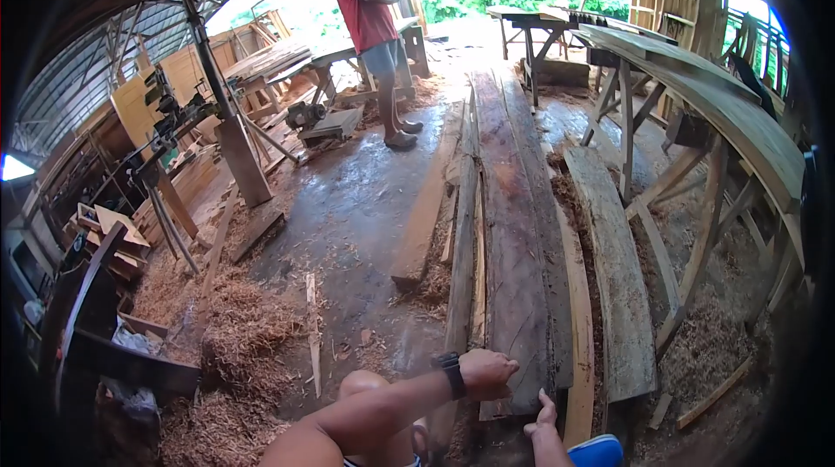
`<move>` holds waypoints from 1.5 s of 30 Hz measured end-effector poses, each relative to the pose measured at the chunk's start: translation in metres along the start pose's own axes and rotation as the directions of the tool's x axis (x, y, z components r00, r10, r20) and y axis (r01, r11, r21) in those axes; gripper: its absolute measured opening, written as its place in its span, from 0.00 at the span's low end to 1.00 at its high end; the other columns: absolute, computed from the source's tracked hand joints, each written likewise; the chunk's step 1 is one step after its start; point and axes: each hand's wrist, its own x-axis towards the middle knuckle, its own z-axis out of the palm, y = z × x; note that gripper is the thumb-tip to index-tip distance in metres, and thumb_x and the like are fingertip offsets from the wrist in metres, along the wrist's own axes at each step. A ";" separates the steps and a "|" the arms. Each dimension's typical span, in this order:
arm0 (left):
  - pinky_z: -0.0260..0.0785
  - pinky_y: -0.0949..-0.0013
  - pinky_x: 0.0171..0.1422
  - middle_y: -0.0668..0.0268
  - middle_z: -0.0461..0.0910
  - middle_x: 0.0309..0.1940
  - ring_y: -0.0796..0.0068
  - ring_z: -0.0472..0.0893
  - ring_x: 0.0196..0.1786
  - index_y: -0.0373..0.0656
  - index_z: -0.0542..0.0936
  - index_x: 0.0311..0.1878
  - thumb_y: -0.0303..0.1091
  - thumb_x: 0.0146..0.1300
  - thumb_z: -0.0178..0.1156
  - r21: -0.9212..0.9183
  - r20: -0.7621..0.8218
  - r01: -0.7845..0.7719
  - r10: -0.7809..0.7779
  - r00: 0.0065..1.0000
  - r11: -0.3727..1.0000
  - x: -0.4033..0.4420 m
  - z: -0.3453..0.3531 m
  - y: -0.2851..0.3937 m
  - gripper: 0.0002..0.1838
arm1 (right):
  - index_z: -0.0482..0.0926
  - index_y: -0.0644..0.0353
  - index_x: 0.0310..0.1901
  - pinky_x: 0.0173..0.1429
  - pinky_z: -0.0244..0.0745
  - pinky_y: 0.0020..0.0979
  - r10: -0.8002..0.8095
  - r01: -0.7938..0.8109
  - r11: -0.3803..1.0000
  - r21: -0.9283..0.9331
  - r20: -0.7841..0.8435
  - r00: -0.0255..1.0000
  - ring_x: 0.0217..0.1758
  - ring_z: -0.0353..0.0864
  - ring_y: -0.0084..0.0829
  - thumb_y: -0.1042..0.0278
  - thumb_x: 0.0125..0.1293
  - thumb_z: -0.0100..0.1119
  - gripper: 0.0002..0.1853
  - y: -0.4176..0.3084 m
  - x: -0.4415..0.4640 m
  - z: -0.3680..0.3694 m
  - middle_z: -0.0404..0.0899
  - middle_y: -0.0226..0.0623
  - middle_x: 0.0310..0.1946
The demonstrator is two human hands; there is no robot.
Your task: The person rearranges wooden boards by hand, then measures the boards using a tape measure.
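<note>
A long dark plank (513, 250) lies lengthwise in front of me, its near end close to my knees. My left hand (489, 374), with a black watch (451, 375) on the wrist, is over that near end with its fingers curled in. Whatever those fingers hold, if anything, is hidden. Just to the right, my right hand (543, 420) is by the plank's end corner, thumb raised and apart from the fingers. I cannot tell whether it touches the wood.
More boards lie alongside, including a pale rough slab (613, 276) at right. A trestle bench (713, 102) bears thick planks. A person in a red shirt (370, 10) stands ahead with arms folded. Wood shavings (252, 328) heap at left, near a metal post (204, 41).
</note>
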 end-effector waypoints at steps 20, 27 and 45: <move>0.73 0.53 0.55 0.51 0.81 0.45 0.50 0.80 0.50 0.40 0.76 0.54 0.47 0.59 0.62 -0.076 0.042 0.116 -0.113 0.993 0.990 -0.009 -0.022 0.019 0.25 | 0.74 0.56 0.59 0.63 0.67 0.51 0.165 -0.188 0.954 0.235 0.115 0.980 0.58 0.75 0.38 0.53 0.63 0.60 0.25 0.095 -0.020 0.068 0.74 0.35 0.59; 0.73 0.53 0.54 0.52 0.81 0.46 0.50 0.80 0.51 0.40 0.76 0.53 0.50 0.60 0.62 -0.105 0.025 0.113 -0.111 0.993 0.988 -0.002 -0.020 0.001 0.26 | 0.65 0.49 0.67 0.68 0.63 0.51 0.297 -0.304 0.953 -0.008 0.237 0.925 0.66 0.67 0.42 0.47 0.67 0.54 0.30 0.066 -0.046 0.069 0.68 0.37 0.65; 0.74 0.53 0.53 0.54 0.81 0.46 0.52 0.81 0.50 0.40 0.77 0.49 0.49 0.59 0.62 0.001 0.138 0.108 -0.107 0.985 0.994 0.002 -0.019 0.012 0.23 | 0.74 0.65 0.54 0.65 0.67 0.45 -0.599 0.377 -0.381 -0.844 0.536 0.595 0.59 0.71 0.50 0.65 0.58 0.57 0.22 -0.089 0.033 0.029 0.72 0.50 0.56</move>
